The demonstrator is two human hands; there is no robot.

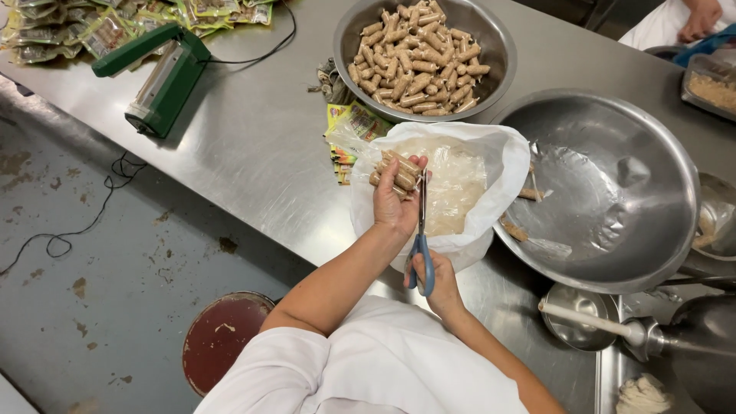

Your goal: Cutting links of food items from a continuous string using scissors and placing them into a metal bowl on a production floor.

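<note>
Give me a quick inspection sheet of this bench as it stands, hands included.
Surface: steel table, bare metal showing between items.
Job's things: pack of brown rolls in left hand; blue-handled scissors in right hand, blades up beside the pack, over a white bag.
Clutter: bowl of rolls, large empty bowl, green sealer, filled packets, ladle.
Hands: both closed on their items.
Cables: black cord on the table from the sealer; another on the floor.
Surroundings: stained floor, red stool, another person's hand at far right.
</note>
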